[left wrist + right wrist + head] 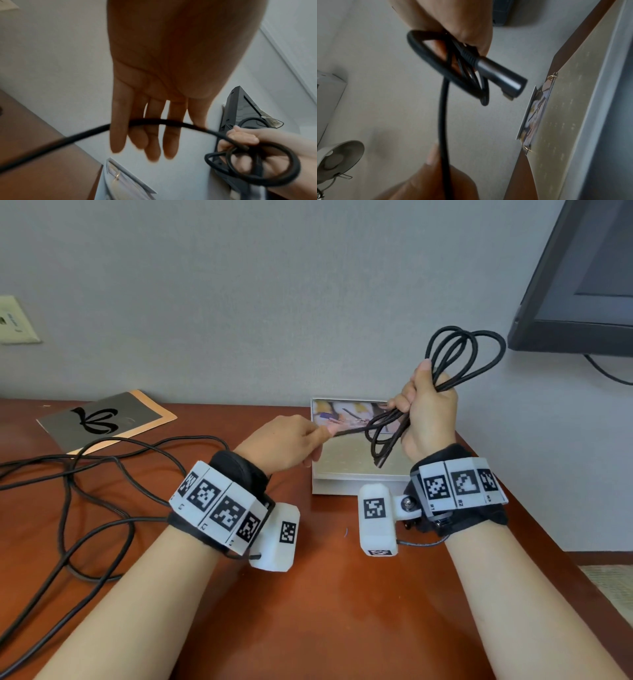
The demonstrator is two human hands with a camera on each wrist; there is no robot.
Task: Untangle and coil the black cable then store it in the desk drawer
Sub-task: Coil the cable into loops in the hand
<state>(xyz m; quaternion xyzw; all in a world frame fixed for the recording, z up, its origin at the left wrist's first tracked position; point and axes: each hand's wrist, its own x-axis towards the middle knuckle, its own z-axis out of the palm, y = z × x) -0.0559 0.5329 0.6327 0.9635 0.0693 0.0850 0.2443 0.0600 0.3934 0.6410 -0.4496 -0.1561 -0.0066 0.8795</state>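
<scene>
My right hand [428,412] is raised over the desk's right side and grips a coil of black cable [440,374], with loops sticking out above and below the fist. In the right wrist view the cable's grey metal plug [501,73] pokes out from under those fingers [462,20]. My left hand [287,443] is just left of the coil and pinches the strand leading into it; the thumb [118,128] holds that strand [82,136] against the fingers. The rest of the cable [64,508] lies in loose tangled loops on the desk at left. No drawer is in view.
A white stand with a picture [356,474] sits on the brown desk [308,594] under my hands. A grey folder with a black logo [102,419] lies at the back left. A monitor [582,285] hangs at upper right, a wall outlet [17,320] at far left.
</scene>
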